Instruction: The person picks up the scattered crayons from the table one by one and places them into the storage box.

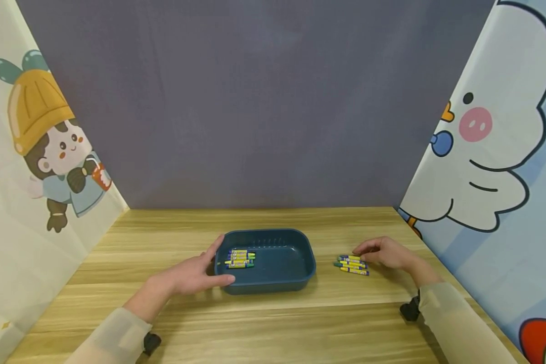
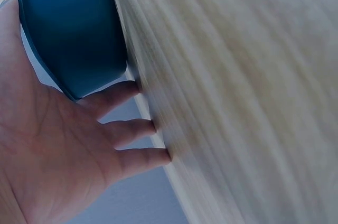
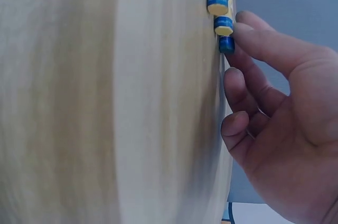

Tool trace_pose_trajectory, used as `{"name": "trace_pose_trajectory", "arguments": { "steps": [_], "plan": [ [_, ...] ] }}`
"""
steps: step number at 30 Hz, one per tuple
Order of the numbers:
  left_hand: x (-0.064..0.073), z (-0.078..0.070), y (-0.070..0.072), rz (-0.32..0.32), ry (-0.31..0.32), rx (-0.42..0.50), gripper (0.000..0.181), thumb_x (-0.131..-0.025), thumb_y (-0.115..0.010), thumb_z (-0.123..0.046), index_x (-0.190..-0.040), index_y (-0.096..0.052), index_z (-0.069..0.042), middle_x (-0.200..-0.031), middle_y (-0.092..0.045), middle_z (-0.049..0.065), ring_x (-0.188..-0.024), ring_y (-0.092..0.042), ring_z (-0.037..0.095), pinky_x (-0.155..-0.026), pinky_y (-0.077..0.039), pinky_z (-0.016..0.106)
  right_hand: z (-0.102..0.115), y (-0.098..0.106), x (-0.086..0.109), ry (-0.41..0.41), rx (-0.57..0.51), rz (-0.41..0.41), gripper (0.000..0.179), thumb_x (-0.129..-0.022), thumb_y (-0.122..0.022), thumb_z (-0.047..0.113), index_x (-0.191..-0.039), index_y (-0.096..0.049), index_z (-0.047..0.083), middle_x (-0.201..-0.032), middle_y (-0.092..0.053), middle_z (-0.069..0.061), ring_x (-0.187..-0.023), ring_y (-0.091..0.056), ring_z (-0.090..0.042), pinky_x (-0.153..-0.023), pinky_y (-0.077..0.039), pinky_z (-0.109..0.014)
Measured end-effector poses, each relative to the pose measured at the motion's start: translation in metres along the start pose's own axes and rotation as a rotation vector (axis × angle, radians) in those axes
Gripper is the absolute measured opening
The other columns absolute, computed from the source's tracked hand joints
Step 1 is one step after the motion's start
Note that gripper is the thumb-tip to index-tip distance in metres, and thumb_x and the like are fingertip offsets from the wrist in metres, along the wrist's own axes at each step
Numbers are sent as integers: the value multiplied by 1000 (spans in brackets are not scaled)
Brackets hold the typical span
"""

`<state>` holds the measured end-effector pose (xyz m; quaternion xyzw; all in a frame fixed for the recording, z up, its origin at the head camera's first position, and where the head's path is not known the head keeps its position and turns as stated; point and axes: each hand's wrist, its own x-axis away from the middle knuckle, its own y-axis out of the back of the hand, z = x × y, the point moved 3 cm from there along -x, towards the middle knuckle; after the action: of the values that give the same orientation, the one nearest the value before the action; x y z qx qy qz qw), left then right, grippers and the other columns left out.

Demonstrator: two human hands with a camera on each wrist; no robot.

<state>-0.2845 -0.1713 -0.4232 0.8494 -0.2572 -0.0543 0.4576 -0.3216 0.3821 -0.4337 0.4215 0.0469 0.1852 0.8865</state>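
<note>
A dark teal tray (image 1: 273,286) stands on the table, with several yellow-wrapped crayons (image 1: 240,258) lying at its left end. Spread around that end is my left hand (image 1: 193,273), thumb along the front rim and index finger at the back left corner. In the left wrist view its other fingers (image 2: 142,156) reach down to the tabletop beside the tray wall. To the right of the tray lie several more crayons (image 1: 355,271). My right hand (image 1: 388,253) has thumb and index at the farthest of these; whether they pinch it cannot be seen. Its other fingers curl loosely.
The wood-grain table (image 1: 273,328) ends at a grey back panel (image 1: 264,111). Side panels printed with cartoon figures rise at the left (image 1: 9,217) and right (image 1: 541,242). Bare tabletop separates the tray from the loose crayons.
</note>
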Motion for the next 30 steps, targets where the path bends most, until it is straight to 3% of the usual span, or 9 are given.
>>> {"name": "trace_pose_trajectory", "arguments": {
  "steps": [10,19,26,30],
  "plan": [
    [0,0,1,-5,2,3,122,-97,-69,-75,-178,11,-28,-166,-46,34,-152,-50,51,-124,-41,66,-9,6,2,-28,77,-82,24,-105,-75,23,-127,-82,14,-129,-79,-12,-120,-72,-30,-91,-58,-32],
    [0,-1,1,-10,3,15,123,-96,-70,-74,-178,10,-28,-166,-48,32,-150,-53,49,-123,-42,66,-12,5,2,-40,107,-63,22,-104,-76,24,-124,-84,18,-131,-79,-10,-127,-70,-38,-101,-58,-50],
    [0,-1,0,-7,1,12,123,-96,-70,-74,-178,10,-27,-167,-46,33,-152,-50,51,-124,-40,66,-8,2,3,-38,81,-84,24,-104,-76,21,-125,-82,11,-120,-80,-10,-94,-66,-16,-76,-54,-31],
    [0,-2,0,-7,4,1,123,-96,-69,-75,-178,10,-27,-167,-45,34,-152,-50,51,-124,-40,65,-2,4,0,-34,78,-114,24,-106,-73,22,-127,-81,13,-114,-78,-6,-89,-65,-14,-73,-55,-30]
  ]
}}
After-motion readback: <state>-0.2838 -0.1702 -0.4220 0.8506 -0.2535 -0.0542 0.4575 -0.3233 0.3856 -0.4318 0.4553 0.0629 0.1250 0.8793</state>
